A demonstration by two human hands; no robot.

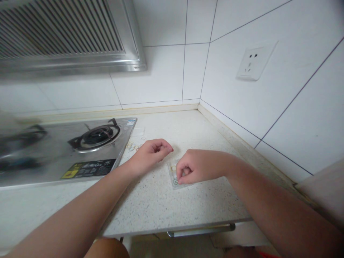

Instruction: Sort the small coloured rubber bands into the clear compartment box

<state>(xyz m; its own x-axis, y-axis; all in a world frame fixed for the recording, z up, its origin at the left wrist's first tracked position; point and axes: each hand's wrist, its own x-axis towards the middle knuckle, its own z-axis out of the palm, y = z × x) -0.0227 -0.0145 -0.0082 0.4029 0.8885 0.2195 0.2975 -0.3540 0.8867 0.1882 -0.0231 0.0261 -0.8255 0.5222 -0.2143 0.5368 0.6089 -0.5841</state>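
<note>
My right hand (pixel 197 167) is over a shallow clear plastic box (pixel 173 185) on the counter, covering much of it. Its thumb and forefinger are pinched beside a small greenish loop (pixel 175 182) in the box; whether they grip it I cannot tell. A yellowish loop (pixel 173 167) lies in another part of the box. Just left of the box, my left hand (pixel 153 152) hovers with thumb and fingertips pressed together, and anything between them is too small to make out. Behind the left wrist lies a loose pile of small thin coloured loops (pixel 131 146), perhaps rubber bands.
A clear flat plastic piece (pixel 138 132) lies near the gas stove (pixel 61 154), whose burner (pixel 98 135) is on the left. The range hood (pixel 131 61) hangs above. Tiled walls meet behind the speckled counter (pixel 166 211); a socket (pixel 249 64) is on the right wall.
</note>
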